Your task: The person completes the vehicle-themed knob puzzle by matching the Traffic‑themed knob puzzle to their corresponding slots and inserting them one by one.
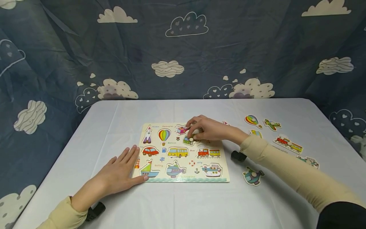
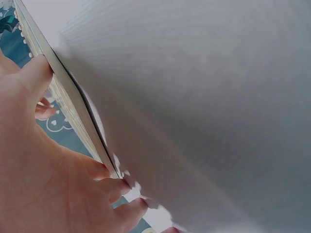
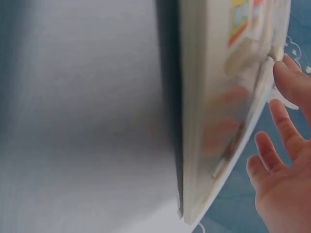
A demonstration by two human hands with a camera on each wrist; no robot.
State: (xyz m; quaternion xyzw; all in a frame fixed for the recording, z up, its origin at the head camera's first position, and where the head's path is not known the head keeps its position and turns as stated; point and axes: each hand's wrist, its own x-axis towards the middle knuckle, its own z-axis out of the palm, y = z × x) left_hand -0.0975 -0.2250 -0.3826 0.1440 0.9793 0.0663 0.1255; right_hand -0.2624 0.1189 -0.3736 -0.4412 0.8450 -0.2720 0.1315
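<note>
A flat puzzle board (image 1: 183,180) with printed vehicles lies on the white table. My left hand (image 1: 120,171) rests along its left edge, fingers straight and thumb at the lower left corner; in the left wrist view the fingers touch the board's side. Over the upper right of the board, my right hand (image 1: 210,128) pinches a small green vehicle puzzle piece (image 1: 187,141) near the printed helicopter (image 1: 181,129). The fingers partly hide this piece. The right wrist view shows the thumb (image 3: 291,82) close to the board surface, where the piece is blurred.
Several loose puzzle pieces lie right of the board: a balloon (image 1: 252,120), a green plane (image 1: 272,124), a train (image 1: 288,144), a ship (image 1: 310,161) partly behind the right sleeve, and a teal aircraft (image 1: 253,176). A dark cloud-print curtain (image 1: 186,47) hangs behind the table (image 1: 197,206).
</note>
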